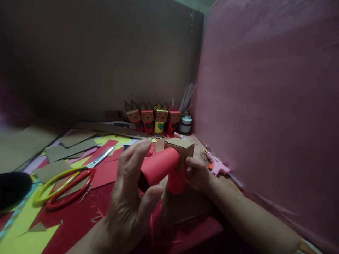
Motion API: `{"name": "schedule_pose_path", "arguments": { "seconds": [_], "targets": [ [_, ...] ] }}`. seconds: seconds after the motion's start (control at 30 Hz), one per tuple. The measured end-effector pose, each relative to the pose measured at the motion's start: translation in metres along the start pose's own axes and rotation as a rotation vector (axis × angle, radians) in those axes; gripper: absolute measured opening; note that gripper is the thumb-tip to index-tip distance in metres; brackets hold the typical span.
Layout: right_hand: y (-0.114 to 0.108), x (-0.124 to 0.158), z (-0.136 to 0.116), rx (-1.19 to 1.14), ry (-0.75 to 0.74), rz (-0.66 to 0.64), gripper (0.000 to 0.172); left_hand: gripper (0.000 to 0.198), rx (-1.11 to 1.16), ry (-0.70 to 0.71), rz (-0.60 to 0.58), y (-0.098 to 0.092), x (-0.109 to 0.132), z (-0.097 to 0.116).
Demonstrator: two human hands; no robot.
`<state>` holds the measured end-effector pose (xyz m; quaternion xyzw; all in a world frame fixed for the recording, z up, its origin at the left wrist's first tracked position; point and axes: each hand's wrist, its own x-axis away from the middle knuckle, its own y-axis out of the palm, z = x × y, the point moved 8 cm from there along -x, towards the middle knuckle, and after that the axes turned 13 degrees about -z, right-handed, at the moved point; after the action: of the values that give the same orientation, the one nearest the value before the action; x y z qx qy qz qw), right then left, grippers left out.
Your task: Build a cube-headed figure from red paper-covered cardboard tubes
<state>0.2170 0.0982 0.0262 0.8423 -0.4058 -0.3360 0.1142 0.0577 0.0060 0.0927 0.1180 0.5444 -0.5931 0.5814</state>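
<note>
My right hand (198, 171) grips a small brown cardboard box (180, 144) from its right side, thumb on the near face. A red paper tube (161, 165) slants from the box toward my left hand (129, 190), its open dark end facing me. Around that end the fingers and thumb of my left hand are spread apart; whether they touch it I cannot tell. Below the box a second red tube (176, 182) stands upright.
Yellow-and-red-handled scissors (71, 187) lie left among cardboard pieces (70, 150) and coloured paper (106, 173). Several cardboard figures with ears (160, 118) stand at the back beside a pale jar (185, 124). A pink glue gun (217, 164) lies right, near a pink wall (270, 106).
</note>
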Motion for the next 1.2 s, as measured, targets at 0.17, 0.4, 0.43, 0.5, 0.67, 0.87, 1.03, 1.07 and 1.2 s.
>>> {"name": "schedule_pose_path", "arguments": {
  "seconds": [0.17,0.4,0.43,0.5,0.67,0.87,1.03,1.07,1.2],
  "targets": [
    [0.004,0.002,0.000,0.005,-0.020,-0.007,0.073,0.051,-0.068,-0.035,0.011,0.011,0.001,0.000],
    [0.012,0.000,-0.003,0.023,-0.031,-0.012,0.073,0.054,-0.094,-0.062,0.032,0.013,0.002,0.000],
    [0.012,-0.001,-0.003,0.026,-0.025,-0.012,0.073,0.054,-0.096,-0.049,0.035,0.013,0.002,0.000],
    [0.013,-0.001,-0.003,0.029,-0.022,-0.012,0.073,0.054,-0.100,-0.031,0.044,0.014,0.002,0.001],
    [0.010,0.000,-0.002,0.027,-0.001,0.010,0.075,0.055,-0.126,-0.039,0.045,0.015,0.002,-0.001],
    [0.010,0.000,0.001,0.019,0.008,0.004,0.075,0.056,-0.153,-0.039,0.045,0.015,0.002,0.000],
    [0.007,0.000,0.003,0.022,0.015,0.013,0.073,0.056,-0.173,-0.050,0.040,0.017,0.001,-0.001],
    [0.007,0.000,0.003,0.026,0.014,0.010,0.072,0.056,-0.176,-0.049,0.040,0.017,0.001,-0.001],
    [0.007,0.002,0.003,0.015,-0.002,-0.003,0.066,0.058,-0.193,-0.039,0.049,0.017,0.002,0.000]
  ]
}}
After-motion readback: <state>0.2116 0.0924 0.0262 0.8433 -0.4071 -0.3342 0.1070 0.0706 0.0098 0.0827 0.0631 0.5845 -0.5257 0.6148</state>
